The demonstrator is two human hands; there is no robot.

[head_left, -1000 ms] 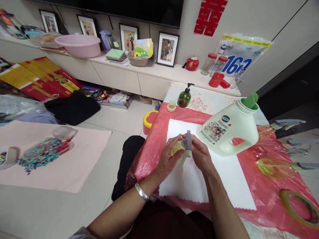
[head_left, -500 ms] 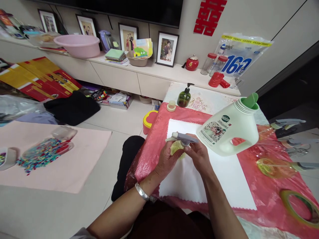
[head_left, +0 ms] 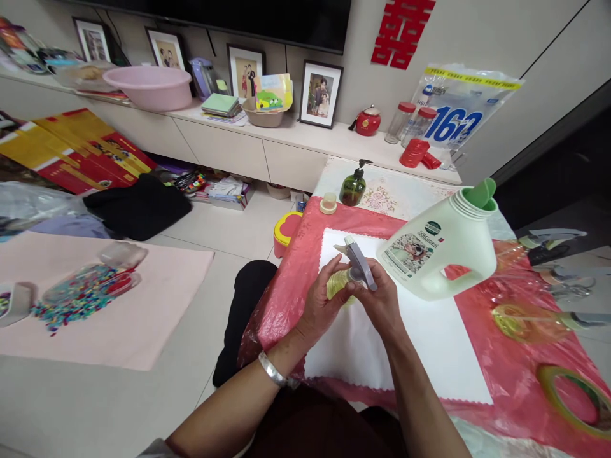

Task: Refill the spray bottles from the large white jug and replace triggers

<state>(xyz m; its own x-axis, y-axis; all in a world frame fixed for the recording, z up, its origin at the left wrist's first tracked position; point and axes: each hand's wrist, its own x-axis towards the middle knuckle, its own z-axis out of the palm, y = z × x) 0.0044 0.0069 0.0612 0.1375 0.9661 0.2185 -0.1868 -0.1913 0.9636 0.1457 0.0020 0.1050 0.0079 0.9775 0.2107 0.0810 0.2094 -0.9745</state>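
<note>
A clear spray bottle (head_left: 336, 289) with yellowish liquid stands over the white cloth (head_left: 353, 356), and my left hand (head_left: 321, 302) is wrapped round its body. My right hand (head_left: 382, 296) has its fingers closed at the bottle's neck, on the grey trigger spray head (head_left: 360, 262). The nozzle points up and to the left. Fingers hide much of the bottle and the collar. Just right of my hands is a large pale green detergent jug (head_left: 443, 248), its mouth uncapped with a green spout showing.
Several spray bottles, one an upset-looking yellow one (head_left: 529, 321), lie along the table's right side near a roll of tape (head_left: 573, 397). At the back stand a green pump bottle (head_left: 352, 187) and a cream cap (head_left: 328, 203). A yellow-topped stool (head_left: 287, 228) is left of the table.
The spray head has turned in my right hand, its nozzle swinging from pointing left to pointing up and left. My left hand stays on the bottle.
</note>
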